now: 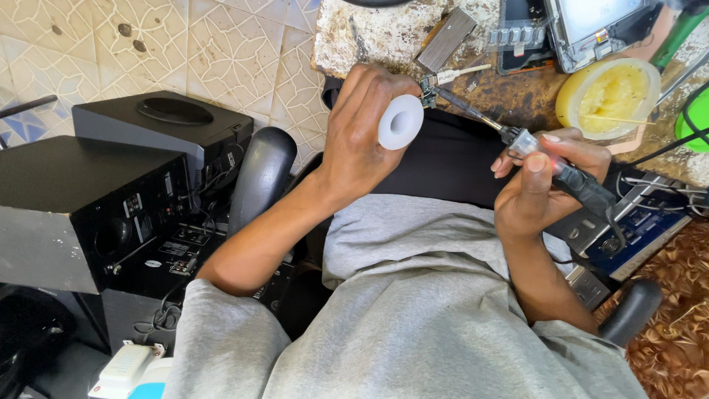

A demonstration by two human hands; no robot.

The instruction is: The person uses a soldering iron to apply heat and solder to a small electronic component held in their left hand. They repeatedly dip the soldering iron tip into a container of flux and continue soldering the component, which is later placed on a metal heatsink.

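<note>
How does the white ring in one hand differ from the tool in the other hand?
The white ring is short, round and hollow, pale all over; the soldering tool is long and thin, with a dark handle and a metal tip. The left hand wraps the ring in a full grip, while the right hand pinches the tool like a pen. Both are held up in front of the worn workbench, near a small circuit board.
</note>
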